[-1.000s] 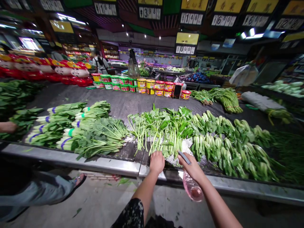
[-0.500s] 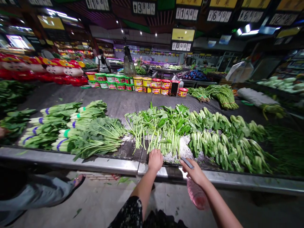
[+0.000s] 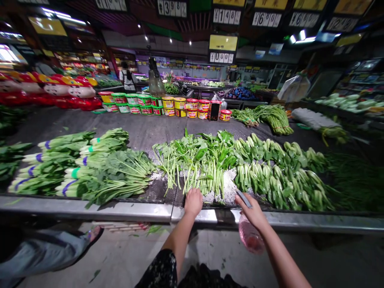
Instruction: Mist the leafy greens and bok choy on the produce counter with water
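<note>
My left hand (image 3: 193,201) is closed, with its curled fingers at the lower ends of the long-stemmed leafy greens (image 3: 207,158); the fingertips are hidden. A spray bottle (image 3: 251,238) with a clear pink body and a grey head is gripped in my right hand (image 3: 253,211). Its head tilts up and left over the counter's front edge, while its body hangs below the hand. Bok choy (image 3: 280,186) lies in wet rows to the right of the greens. Left of them spreads a loose pile of dark leafy greens (image 3: 123,172).
A metal rim (image 3: 105,208) runs along the counter's front. Taped vegetable bundles (image 3: 45,164) lie at left. Stacked tubs (image 3: 147,105) and a dark upright box (image 3: 214,111) line the back. Another person's leg (image 3: 45,250) is at lower left. Price signs (image 3: 223,49) hang overhead.
My right hand has moved a little right and up with the spray bottle, away from the stems. My left hand stays at the stem ends. The view has shifted slightly.
</note>
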Demonstrator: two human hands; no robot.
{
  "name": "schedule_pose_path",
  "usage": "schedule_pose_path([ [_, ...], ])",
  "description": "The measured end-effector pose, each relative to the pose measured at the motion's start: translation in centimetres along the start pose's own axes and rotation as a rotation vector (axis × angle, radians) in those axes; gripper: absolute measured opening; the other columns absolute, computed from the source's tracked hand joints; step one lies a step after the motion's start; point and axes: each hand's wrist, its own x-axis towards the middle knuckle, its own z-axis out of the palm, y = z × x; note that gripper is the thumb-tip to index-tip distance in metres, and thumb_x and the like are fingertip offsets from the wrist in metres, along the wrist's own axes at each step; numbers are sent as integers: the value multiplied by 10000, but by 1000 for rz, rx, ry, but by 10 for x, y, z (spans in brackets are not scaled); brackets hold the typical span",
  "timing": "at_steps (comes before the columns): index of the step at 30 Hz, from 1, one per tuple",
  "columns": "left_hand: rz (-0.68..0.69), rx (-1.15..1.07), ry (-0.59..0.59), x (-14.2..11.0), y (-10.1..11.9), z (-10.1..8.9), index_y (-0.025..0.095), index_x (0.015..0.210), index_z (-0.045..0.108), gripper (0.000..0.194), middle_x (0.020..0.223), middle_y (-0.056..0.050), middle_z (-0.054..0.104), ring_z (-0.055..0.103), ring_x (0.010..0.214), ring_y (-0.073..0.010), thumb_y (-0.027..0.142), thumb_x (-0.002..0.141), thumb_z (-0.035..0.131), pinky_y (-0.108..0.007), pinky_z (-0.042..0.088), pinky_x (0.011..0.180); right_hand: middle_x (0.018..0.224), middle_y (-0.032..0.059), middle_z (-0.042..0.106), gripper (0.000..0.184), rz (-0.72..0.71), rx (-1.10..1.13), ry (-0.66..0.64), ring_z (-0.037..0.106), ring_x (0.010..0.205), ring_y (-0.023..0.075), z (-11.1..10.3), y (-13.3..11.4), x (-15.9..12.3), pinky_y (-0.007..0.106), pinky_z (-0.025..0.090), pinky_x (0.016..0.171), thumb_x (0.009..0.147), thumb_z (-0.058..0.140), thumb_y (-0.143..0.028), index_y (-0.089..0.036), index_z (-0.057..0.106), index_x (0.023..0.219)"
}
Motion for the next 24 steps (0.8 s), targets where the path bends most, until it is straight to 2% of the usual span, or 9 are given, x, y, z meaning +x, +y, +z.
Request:
schedule_pose_path([
  [6,2,-4,-20,1,0,0,176,976,610,325,972,-83,605,517,944,-212,228,931,292,-339,379,911,725,68,633,453,29,29,-39,612,670,205,6,6,-4,281,490,477,802,488,-586,-159,636,809],
  [12,7,-5,-45,2,-1,1,177,978,615,330,978,-86,620,530,953,-213,234,934,293,-337,382,904,612,33,597,474,34,-14,-42,581,571,174,6,12,-2,288,483,488,800,464,-618,-178,589,676],
  [16,23,0,-63,2,-1,1,178,931,625,343,952,-79,633,547,933,-208,240,936,288,-326,397,880,658,48,626,463,59,-35,-7,604,617,204,2,5,6,306,487,517,783,480,-618,-178,622,764],
  [19,30,3,-74,1,0,-1,185,901,634,362,911,-69,645,561,914,-199,245,941,279,-315,402,874,782,79,673,469,-21,-46,70,631,738,231,-2,-8,15,347,505,667,788,503,-584,-161,654,923],
  [22,24,7,-82,1,1,-2,190,881,643,369,895,-65,656,572,908,-198,261,942,286,-314,412,869,876,103,684,512,-67,-12,83,638,809,250,-5,-22,23,355,502,671,807,498,-554,-144,627,1084],
  [24,21,11,-83,2,1,-3,188,866,648,371,899,-69,660,578,904,-202,273,941,294,-318,420,863,874,101,685,513,-91,1,97,639,816,248,-4,-29,28,349,500,671,807,501,-551,-143,624,1092],
])
